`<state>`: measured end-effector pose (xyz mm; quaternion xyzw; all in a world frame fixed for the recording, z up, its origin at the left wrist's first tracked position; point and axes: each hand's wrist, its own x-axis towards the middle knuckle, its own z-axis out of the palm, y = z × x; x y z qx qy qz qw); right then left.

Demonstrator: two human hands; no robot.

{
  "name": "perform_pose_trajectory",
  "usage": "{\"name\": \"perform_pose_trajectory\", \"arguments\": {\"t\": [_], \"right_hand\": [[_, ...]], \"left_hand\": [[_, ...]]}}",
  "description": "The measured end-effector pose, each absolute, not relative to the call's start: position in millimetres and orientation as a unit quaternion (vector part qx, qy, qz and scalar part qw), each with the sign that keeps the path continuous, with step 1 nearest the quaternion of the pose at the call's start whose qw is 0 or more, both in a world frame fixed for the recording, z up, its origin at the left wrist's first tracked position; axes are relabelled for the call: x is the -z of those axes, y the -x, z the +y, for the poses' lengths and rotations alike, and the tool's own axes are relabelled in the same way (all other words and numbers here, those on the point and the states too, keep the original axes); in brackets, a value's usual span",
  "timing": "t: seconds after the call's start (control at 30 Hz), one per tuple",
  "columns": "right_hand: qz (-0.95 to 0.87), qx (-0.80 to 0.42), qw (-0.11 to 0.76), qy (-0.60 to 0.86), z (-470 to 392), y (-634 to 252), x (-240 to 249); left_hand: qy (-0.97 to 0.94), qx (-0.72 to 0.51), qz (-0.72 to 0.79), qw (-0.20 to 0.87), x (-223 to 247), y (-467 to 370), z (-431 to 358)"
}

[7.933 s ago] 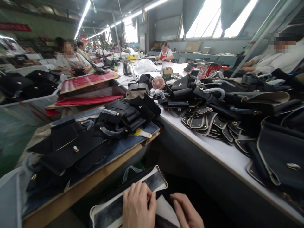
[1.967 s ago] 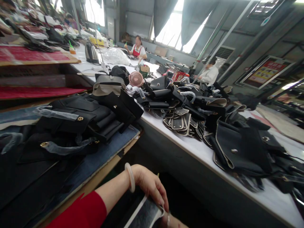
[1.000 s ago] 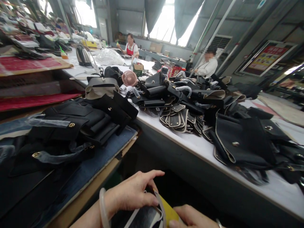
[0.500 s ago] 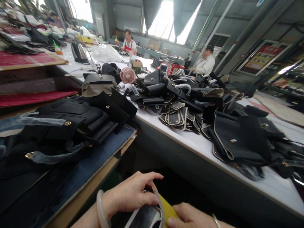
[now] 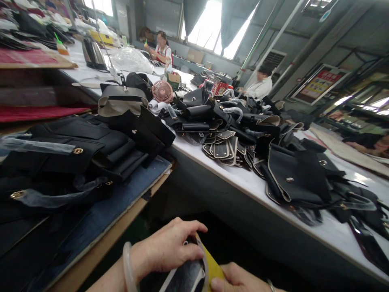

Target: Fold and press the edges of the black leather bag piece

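At the bottom edge, my left hand [image 5: 168, 247] curls over a black leather piece with a pale border [image 5: 182, 279], held low in front of me. A pale bangle sits on that wrist. My right hand [image 5: 235, 279] presses a yellow flat tool [image 5: 212, 267] against the piece's edge; only its knuckles and thumb show. Both hands are below the edge of the white table [image 5: 243, 182].
Black bag parts with brass studs pile on the white table [image 5: 298, 178]. More black bags [image 5: 91, 150] lie on a blue-covered board at left. A pink fan [image 5: 162, 91] and a kettle [image 5: 91, 52] stand farther back. Two seated people work beyond.
The view has swung right and the scene shifted left. Earlier my left hand alone held the piece; the yellow tool and my right hand then came in. In the last half second, little moved.
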<state>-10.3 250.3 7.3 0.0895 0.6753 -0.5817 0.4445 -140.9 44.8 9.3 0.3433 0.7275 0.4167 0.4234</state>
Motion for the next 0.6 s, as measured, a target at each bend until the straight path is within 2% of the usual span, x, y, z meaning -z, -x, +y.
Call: {"name": "perform_pose_trajectory", "arguments": {"t": [0.6], "right_hand": [[0.597,0.71,0.328,-0.179,201,-12,17]], "left_hand": [[-0.365,-0.454,0.711,0.393,-12,139,47]]}}
